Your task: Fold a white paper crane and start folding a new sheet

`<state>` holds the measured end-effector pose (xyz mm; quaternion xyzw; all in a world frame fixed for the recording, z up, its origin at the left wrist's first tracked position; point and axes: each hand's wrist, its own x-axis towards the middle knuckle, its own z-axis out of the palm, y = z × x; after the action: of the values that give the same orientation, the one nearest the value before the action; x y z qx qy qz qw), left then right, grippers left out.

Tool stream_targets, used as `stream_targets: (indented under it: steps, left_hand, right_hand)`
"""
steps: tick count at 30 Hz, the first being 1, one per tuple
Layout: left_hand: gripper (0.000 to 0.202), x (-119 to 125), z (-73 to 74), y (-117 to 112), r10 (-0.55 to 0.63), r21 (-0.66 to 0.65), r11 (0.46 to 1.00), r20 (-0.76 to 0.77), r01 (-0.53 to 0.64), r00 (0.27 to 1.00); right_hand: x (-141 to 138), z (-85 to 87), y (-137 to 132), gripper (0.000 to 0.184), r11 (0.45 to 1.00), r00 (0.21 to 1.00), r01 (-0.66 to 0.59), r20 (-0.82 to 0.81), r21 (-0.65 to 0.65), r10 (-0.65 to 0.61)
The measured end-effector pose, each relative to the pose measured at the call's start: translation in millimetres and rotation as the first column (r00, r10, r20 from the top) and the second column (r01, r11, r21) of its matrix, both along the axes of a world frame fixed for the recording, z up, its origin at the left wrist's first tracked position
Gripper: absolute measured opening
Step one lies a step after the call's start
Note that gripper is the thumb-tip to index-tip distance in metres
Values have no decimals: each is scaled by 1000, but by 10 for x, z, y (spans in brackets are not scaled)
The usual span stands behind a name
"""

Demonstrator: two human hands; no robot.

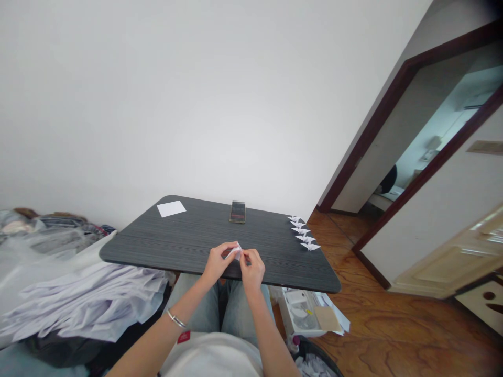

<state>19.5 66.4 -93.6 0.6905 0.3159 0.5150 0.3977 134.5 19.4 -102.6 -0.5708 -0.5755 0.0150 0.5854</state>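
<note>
Lap: jeans are showing beneath the tabletop, its near edge passing over them.
Left wrist: a silver bracelet is circling it.
Floor on the right: a dark bin is holding crumpled paper, and an open white box of small items is sitting just beyond it.
Left side: a rumpled white pile is lying beside the tabletop.
Left hand: its thumb and forefinger are closing on the folded paper, pinching it from the left.
Right hand: its fingers are curling in, the thumb and forefinger nipping the paper's right side.
Folded paper: it is staying off the surface, held between both hands above the tabletop's near edge, its exact folds too small to tell.
Right edge: five folded paper birds are standing in a row.
Far left corner: a white sheet is lying flat.
Far edge, middle: a phone is resting near the white wall.
</note>
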Motion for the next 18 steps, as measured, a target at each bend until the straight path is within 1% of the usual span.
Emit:
stream_targets:
  steps: [5, 11, 15, 18]
  left_hand:
    - [25, -14, -21, 4, 7, -15, 1000, 19, -6, 1000]
    - [24, -17, -4, 2, -5, -25, 1000, 40, 6, 999]
    - [21, -9, 0, 1, 22, -5, 1000, 8, -22, 1000]
    - [15, 3, -8, 3, 46, -11, 999, -4, -46, 999]
  right_hand:
    - [-6, -11, -6, 16, 999, 999, -30, 37, 33, 29]
    - [-18, -31, -21, 18, 997, 995, -63, 85, 39, 59]
    - [-29, -52, -6, 19, 997, 993, -68, 104, 42, 63]
    - [-31, -56, 11, 19, 997, 994, -68, 90, 42, 64]
